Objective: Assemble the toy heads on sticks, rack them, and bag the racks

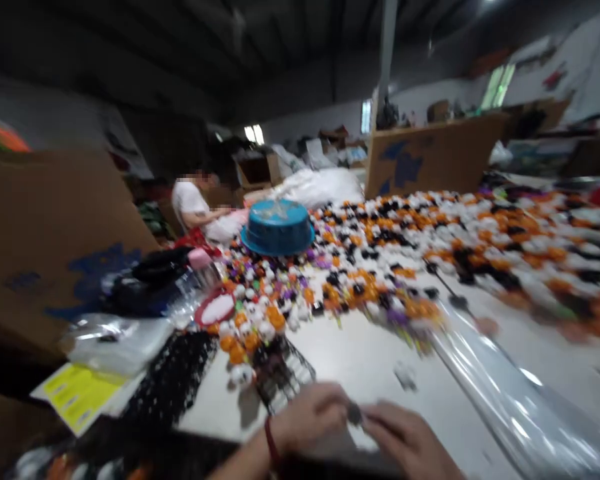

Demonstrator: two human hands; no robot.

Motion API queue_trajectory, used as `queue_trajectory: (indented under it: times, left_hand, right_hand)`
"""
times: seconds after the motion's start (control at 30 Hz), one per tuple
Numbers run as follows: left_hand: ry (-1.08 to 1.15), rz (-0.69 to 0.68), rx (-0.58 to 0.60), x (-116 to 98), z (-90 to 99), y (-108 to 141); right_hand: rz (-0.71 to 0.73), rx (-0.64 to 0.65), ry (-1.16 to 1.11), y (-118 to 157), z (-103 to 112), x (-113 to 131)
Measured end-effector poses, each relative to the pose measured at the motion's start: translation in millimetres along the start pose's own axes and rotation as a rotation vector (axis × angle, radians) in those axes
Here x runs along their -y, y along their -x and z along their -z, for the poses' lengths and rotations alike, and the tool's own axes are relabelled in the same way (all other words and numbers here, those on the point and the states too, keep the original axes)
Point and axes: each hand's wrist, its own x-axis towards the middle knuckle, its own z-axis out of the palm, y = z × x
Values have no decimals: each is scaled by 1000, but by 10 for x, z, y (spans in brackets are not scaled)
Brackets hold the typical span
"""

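At the near edge of the white table (350, 350), my left hand (317, 413) is closed, with its fingertips on a small dark round piece (354, 414). My right hand (407, 437) meets it from the other side, thumb and fingers pinched at the same piece. Blur hides exactly what the piece is. Just below the fingertips shows a small white thing (363, 439), too smeared to name. A black wire rack (293, 377) stands left of my hands, beside orange and white pieces (245, 340). Beyond my hands lies a small whitish piece (405, 375).
Heaps of orange, white and black pieces (430, 223) cover the far table around an upturned blue basin (279, 227). Clear plastic sheeting (525, 400) lies right. Left are a cardboard box (45, 227), plastic bags (115, 340) and yellow labels (83, 397). A person (187, 203) sits farther back.
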Motion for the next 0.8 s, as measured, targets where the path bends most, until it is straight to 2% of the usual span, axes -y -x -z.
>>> queue_trajectory:
  times: [0.1, 0.2, 0.3, 0.4, 0.47, 0.57, 0.8]
  left_hand:
    - [317, 191, 205, -14, 54, 38]
    - [476, 291, 317, -46, 135, -8]
    - [471, 298, 292, -135, 97, -25]
    - [326, 256, 235, -238, 5, -35]
    - [254, 228, 220, -278, -40, -50]
    - [254, 216, 210, -273, -66, -70]
    - [538, 337, 174, -123, -150, -39]
  right_hand:
    - [-14, 194, -74, 91, 119, 60]
    - [-69, 280, -205, 109, 176, 64]
    - [-52, 187, -161, 150, 140, 37]
    - [56, -8, 19, 193, 41, 22]
    - [151, -70, 94, 203, -30, 29]
    - [243, -121, 105, 187, -96, 56]
    - [218, -124, 63, 126, -78, 87]
